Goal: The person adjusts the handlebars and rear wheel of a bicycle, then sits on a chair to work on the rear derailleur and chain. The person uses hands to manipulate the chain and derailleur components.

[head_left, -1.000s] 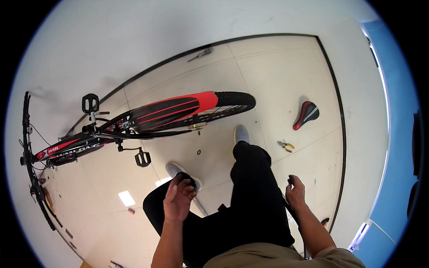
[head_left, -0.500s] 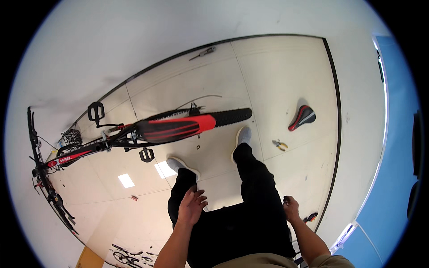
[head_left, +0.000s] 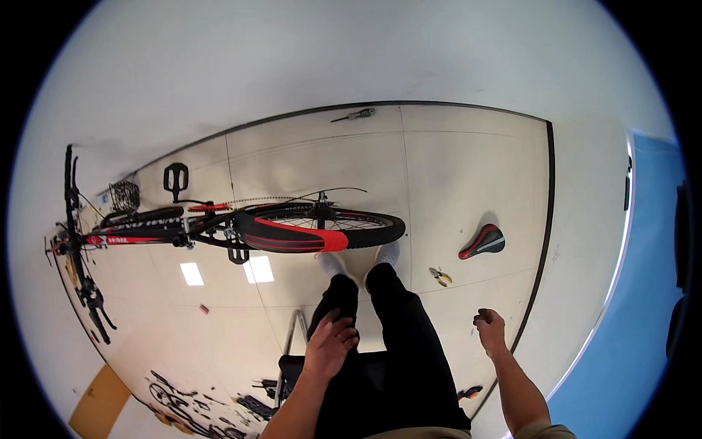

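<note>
Hanging over your left leg (head_left: 339,296), your left grip (head_left: 330,347) is having its fingers apart, with nothing seen in it; your right grip (head_left: 489,331) is hanging out to the side, fingers bent, and I cannot tell whether it is clamping something. The bicycle (head_left: 292,235) is standing just ahead of your shoes (head_left: 387,254). A careless step could be tipping it, and the pliers (head_left: 441,277), lying near the saddle (head_left: 484,242), could be sliding underfoot.
</note>
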A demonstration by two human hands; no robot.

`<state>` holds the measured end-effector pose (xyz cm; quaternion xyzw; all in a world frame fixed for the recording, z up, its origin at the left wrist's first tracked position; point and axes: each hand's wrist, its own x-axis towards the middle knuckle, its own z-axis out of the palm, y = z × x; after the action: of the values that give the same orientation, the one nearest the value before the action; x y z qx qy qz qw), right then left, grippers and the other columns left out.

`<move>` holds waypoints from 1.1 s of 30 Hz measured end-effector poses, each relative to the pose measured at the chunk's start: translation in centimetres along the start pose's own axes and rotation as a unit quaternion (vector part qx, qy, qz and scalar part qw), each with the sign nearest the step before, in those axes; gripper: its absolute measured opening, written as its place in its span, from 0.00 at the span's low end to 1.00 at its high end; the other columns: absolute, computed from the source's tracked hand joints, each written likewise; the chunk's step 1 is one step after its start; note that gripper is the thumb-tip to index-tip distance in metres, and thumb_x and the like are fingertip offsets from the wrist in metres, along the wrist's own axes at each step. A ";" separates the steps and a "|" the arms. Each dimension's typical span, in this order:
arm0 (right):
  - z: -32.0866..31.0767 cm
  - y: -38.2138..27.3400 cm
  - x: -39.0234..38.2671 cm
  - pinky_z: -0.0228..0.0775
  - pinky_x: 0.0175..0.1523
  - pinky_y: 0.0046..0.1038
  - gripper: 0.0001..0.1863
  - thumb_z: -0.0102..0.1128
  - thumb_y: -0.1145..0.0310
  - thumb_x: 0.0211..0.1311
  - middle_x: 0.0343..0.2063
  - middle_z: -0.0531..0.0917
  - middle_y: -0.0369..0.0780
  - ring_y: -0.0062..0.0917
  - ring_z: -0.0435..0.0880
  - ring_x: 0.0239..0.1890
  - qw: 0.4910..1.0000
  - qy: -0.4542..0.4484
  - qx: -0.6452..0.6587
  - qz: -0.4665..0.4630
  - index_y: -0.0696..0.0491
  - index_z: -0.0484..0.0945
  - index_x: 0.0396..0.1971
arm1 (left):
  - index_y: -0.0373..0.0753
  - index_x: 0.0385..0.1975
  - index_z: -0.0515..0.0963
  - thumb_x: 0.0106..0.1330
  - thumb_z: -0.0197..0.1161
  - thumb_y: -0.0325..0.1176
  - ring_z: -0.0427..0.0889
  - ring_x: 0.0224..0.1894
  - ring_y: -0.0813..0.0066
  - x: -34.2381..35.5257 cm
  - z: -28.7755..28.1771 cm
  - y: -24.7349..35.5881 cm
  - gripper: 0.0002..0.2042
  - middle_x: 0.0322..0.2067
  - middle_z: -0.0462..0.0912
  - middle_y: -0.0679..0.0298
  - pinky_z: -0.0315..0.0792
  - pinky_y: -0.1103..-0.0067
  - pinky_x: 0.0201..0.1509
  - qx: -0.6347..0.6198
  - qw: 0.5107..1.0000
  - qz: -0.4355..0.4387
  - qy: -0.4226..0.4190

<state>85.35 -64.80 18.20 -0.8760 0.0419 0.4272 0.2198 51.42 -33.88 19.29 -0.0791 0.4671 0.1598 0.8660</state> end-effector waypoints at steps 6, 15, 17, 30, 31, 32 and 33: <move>3.2 -2.3 2.3 0.77 0.46 0.27 0.23 0.55 0.78 0.59 0.41 0.87 0.46 0.27 0.86 0.41 0.999 -0.030 -0.033 0.031 0.66 0.76 0.56 | 0.44 0.65 0.70 0.75 0.60 0.39 0.82 0.50 0.61 7.3 -2.3 -0.4 0.21 0.52 0.82 0.55 0.77 0.63 0.56 -0.084 0.996 -0.011 0.030; 9.5 -17.6 5.0 0.77 0.52 0.29 0.20 0.54 0.79 0.61 0.42 0.87 0.46 0.29 0.86 0.44 0.994 -0.074 -0.054 -0.062 0.65 0.77 0.54 | 0.43 0.65 0.69 0.73 0.61 0.40 0.81 0.49 0.61 7.9 -3.8 1.0 0.23 0.51 0.82 0.55 0.75 0.63 0.56 -0.112 0.992 -0.022 0.061; 11.0 -21.9 5.4 0.77 0.54 0.30 0.19 0.55 0.79 0.64 0.43 0.86 0.44 0.28 0.86 0.46 0.990 -0.096 -0.057 -0.087 0.64 0.77 0.55 | 0.40 0.67 0.68 0.73 0.61 0.38 0.81 0.49 0.61 7.4 -3.7 1.1 0.24 0.51 0.81 0.55 0.75 0.64 0.55 -0.077 0.995 -0.020 0.055; 8.9 -36.5 17.0 0.76 0.55 0.25 0.16 0.53 0.81 0.69 0.43 0.87 0.43 0.23 0.86 0.47 0.929 -0.226 -0.182 -0.229 0.64 0.77 0.55 | 0.34 0.69 0.68 0.77 0.58 0.30 0.81 0.50 0.72 12.2 16.8 -3.8 0.22 0.54 0.82 0.58 0.76 0.74 0.55 0.095 0.993 0.062 0.019; 9.1 -37.7 17.9 0.76 0.55 0.25 0.16 0.53 0.81 0.69 0.43 0.87 0.43 0.23 0.86 0.47 0.918 -0.255 -0.191 -0.236 0.64 0.77 0.55 | 0.33 0.68 0.68 0.76 0.58 0.30 0.81 0.49 0.72 13.9 18.5 -4.1 0.22 0.53 0.82 0.58 0.76 0.74 0.55 0.057 0.993 0.085 0.053; 9.4 -39.1 18.8 0.76 0.56 0.25 0.16 0.53 0.81 0.69 0.43 0.87 0.43 0.23 0.86 0.47 0.907 -0.281 -0.197 -0.245 0.64 0.77 0.54 | 0.33 0.67 0.69 0.76 0.58 0.31 0.81 0.46 0.76 15.4 20.2 -5.0 0.22 0.49 0.84 0.60 0.75 0.77 0.53 0.005 0.989 0.121 0.087; 9.4 -40.3 19.6 0.76 0.56 0.25 0.15 0.53 0.81 0.69 0.43 0.87 0.43 0.23 0.86 0.47 0.895 -0.306 -0.203 -0.253 0.64 0.77 0.54 | 0.32 0.67 0.69 0.75 0.58 0.30 0.81 0.46 0.76 16.9 21.8 -5.5 0.22 0.49 0.84 0.59 0.75 0.77 0.52 -0.031 0.981 0.141 0.128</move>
<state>101.39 -22.32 12.13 -0.7087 -0.3383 0.6031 0.1400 79.08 -29.36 17.13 -0.0587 0.5750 0.2834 0.7652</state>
